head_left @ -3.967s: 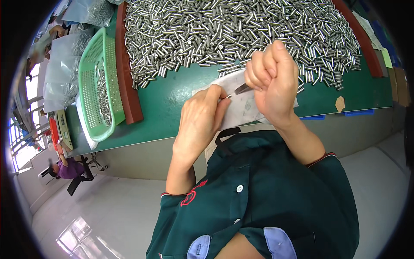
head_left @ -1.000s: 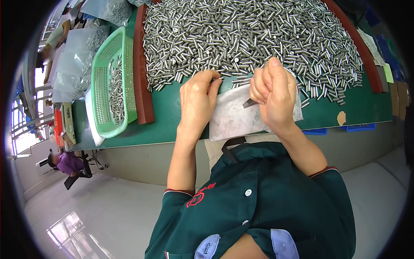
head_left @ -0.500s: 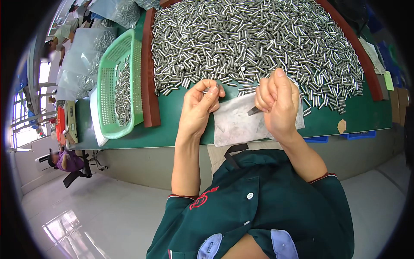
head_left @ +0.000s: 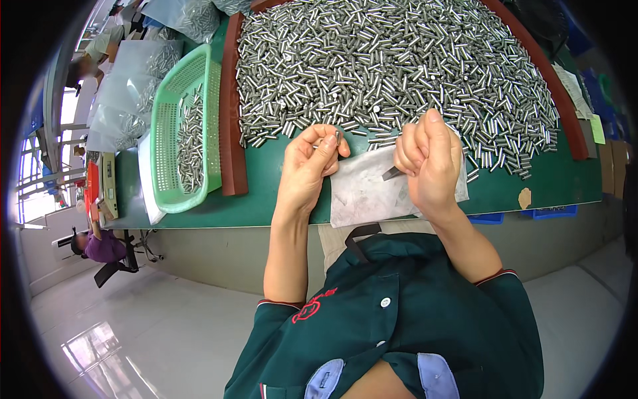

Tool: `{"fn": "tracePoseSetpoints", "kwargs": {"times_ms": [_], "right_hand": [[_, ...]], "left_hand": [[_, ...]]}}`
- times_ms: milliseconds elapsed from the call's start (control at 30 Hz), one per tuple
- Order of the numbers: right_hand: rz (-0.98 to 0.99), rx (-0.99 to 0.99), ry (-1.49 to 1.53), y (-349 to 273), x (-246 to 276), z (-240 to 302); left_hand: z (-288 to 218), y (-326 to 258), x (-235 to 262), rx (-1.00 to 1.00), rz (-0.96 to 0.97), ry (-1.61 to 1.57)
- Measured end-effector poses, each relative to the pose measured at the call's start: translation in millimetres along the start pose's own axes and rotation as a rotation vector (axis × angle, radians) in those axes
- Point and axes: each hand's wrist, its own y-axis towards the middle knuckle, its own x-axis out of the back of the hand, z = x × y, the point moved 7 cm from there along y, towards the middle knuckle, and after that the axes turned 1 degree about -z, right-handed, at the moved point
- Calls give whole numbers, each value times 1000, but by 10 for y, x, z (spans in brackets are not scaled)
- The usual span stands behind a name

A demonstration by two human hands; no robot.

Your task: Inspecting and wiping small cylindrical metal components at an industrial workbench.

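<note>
Steel glints at the tips of the left hand [head_left: 307, 163], where thumb and forefinger pinch one small metal pin [head_left: 338, 137] upright, just at the near edge of the great pile of metal pins [head_left: 392, 66]. To its right the right hand [head_left: 430, 159] is curled closed around a thin dark tool [head_left: 392, 173], whose tip pokes out to the left toward the left hand; the two hands are near but apart. Both hover over a grey cloth sheet [head_left: 369, 193] lying on the near edge of the green table [head_left: 266, 199]. A brown raised border [head_left: 231, 113] fences the pile on the left and curves round on the far right. Left of that border sits a green plastic basket [head_left: 169, 133] holding a modest scatter of the same pins (far fewer than in the pile). Farther left and beyond it lie clear plastic bags [head_left: 129, 80], also with pins inside.
</note>
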Motion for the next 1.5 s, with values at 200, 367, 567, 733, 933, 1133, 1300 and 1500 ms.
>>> {"fn": "tracePoseSetpoints", "kwargs": {"times_ms": [200,367,567,733,933,1133,1300,1500], "right_hand": [[-7,9,3,26,14,8],[22,-3,97,25,20,10],[17,-35,129,3,44,-19],[8,-52,189,-7,38,-35],[6,-45,200,1,46,-42],[2,-47,192,1,44,-31],[4,-40,182,-13,31,-38],[50,27,3,-63,-50,-30]], "left_hand": [[-145,-328,-420,-216,23,969],[-27,-415,-502,-331,-3,1163],[-1,-424,-538,-358,4,1188],[-1,-420,-543,-351,0,1186],[-6,-416,-542,-347,-9,1193],[-8,-416,-541,-348,-6,1182],[6,-430,-548,-368,-6,1225],[25,-436,-547,-411,-19,1247]]}}
